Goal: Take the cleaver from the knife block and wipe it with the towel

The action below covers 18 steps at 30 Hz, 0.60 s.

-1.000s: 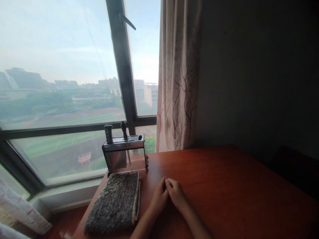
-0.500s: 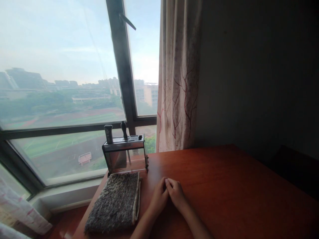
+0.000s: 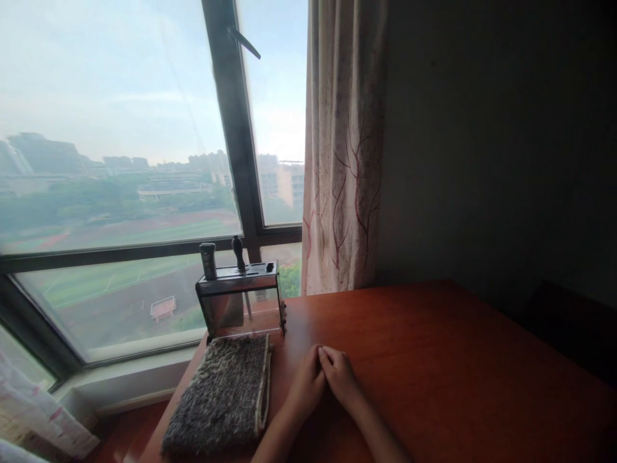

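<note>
My left hand (image 3: 310,374) and my right hand (image 3: 339,368) rest together on the reddish-brown wooden table (image 3: 434,360), touching at the thumbs and knuckles. The fingers of both are curled in, and nothing shows in either hand. To the left of them lies a folded, shaggy grey mat (image 3: 219,392) with pale bound edges, apart from my left hand. Behind the mat stands a knife block (image 3: 241,281) with clear sides and a dark frame. Two dark handles stick up from its top, and a blade shows through the side.
A large window (image 3: 120,116) with a dark frame fills the left, a sports field outside below. A pale curtain (image 3: 344,148) with red branch patterns hangs behind the table. Another curtain (image 3: 43,411) is at lower left. The right side is a dark wall.
The view has shifted very slightly. My hands stay together in the same place, and the mat and knife block have not moved.
</note>
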Each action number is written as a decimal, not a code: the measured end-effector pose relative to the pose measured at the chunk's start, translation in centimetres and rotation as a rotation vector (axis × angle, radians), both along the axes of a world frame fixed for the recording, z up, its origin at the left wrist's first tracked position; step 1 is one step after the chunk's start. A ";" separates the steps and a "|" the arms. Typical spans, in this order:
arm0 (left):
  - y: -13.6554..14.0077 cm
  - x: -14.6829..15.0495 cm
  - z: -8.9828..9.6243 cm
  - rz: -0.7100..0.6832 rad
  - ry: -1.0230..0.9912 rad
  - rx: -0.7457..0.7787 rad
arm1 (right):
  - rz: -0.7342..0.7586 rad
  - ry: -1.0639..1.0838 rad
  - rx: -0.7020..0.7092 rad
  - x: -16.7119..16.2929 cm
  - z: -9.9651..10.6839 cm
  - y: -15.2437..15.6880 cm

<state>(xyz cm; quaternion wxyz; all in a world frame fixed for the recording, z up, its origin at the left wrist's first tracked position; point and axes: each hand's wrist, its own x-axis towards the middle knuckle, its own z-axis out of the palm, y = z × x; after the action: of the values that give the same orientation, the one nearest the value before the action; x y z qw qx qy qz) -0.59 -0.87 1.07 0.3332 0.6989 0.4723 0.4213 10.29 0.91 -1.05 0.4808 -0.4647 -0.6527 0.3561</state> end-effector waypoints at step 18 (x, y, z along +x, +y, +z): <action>-0.7 -20.5 3.1 0.439 0.876 0.202 | 0.051 0.038 -0.124 -0.6 0.3 -0.5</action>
<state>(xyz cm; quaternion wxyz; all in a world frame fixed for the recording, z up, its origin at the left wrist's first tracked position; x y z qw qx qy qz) -21.04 -1.61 4.19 -0.0623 0.7231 0.6606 0.1920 9.74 0.40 -0.72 0.4542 -0.4699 -0.6320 0.4165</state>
